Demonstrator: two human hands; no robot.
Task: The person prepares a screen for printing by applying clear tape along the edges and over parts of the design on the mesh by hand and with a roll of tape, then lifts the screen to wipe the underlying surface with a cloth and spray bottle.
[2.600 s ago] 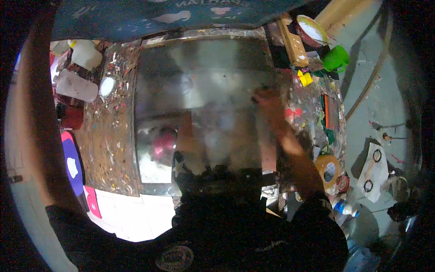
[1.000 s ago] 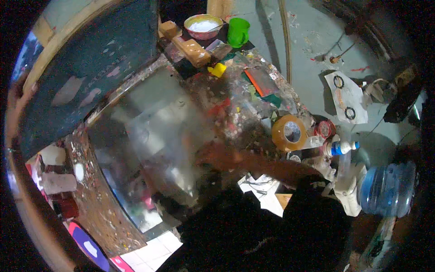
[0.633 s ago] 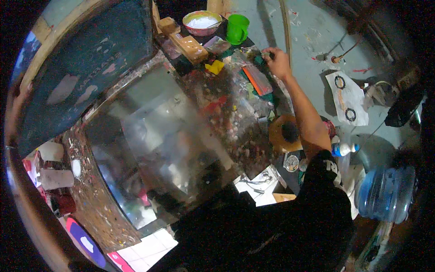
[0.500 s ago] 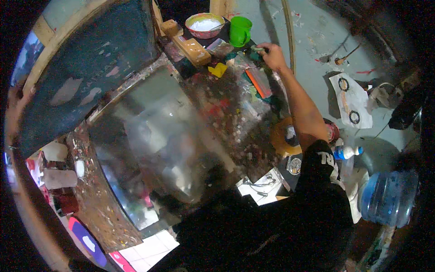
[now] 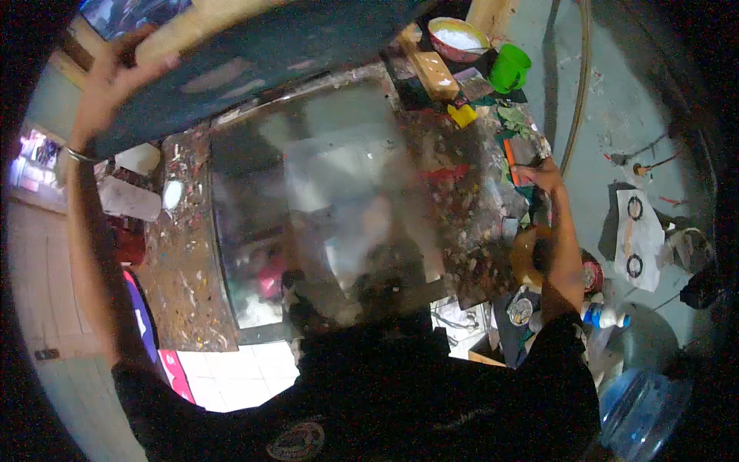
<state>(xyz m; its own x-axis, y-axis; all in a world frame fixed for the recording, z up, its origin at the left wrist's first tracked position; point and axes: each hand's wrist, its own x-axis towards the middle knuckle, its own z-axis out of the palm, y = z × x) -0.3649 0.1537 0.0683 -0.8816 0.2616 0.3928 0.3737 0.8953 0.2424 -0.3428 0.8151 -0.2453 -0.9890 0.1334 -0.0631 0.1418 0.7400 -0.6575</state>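
Note:
At the upper left, my left hand grips the light wooden edge of a large dark framed panel; its fingers are blurred. The panel stands tilted up behind a shiny glass-like sheet on the worktable. To the right, my right hand has its fingers closed on the near end of a flat tool with an orange edge. Just beyond that tool lies a crumpled pale green scrap.
A bowl of white stuff, a green mug, a wooden block and a yellow scrap stand at the back right. Tape rolls lie near my right forearm. A blue water jug is at lower right.
My right hand has left the pale green scrap at the back and come nearer, onto the orange-edged tool. My left arm has come into view, and the whole view has turned.

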